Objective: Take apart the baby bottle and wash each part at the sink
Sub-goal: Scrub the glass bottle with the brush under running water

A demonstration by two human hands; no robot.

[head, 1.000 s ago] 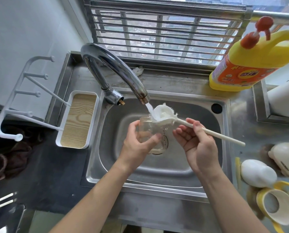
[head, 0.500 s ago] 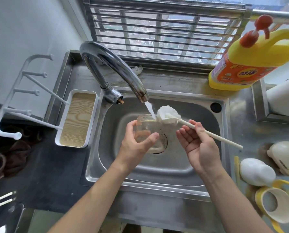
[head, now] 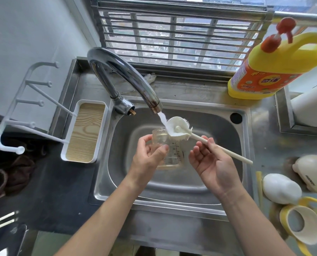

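Observation:
My left hand [head: 148, 156] grips the clear glass bottle body [head: 172, 152] over the steel sink [head: 227, 145], mouth tilted up toward the tap. My right hand [head: 212, 163] holds the long handle of a white bottle brush [head: 178, 127], whose head sits just above the bottle's mouth. Water runs from the curved chrome faucet [head: 128, 78] onto the brush head and bottle rim. On the counter at right lie the bottle's other parts: a white cap [head: 281, 188], a cream collar with yellow handles [head: 301, 226] and a cream shell piece [head: 314, 172].
A yellow detergent jug with a red pump [head: 272, 69] stands behind the sink at right. A white drying rack with a wood-look tray [head: 85, 132] sits left of the sink. A dark cloth [head: 12, 178] lies at far left. A barred window runs along the back.
The brush head has lifted out of the bottle's mouth and turned under the water stream. My left hand keeps the bottle in nearly the same place.

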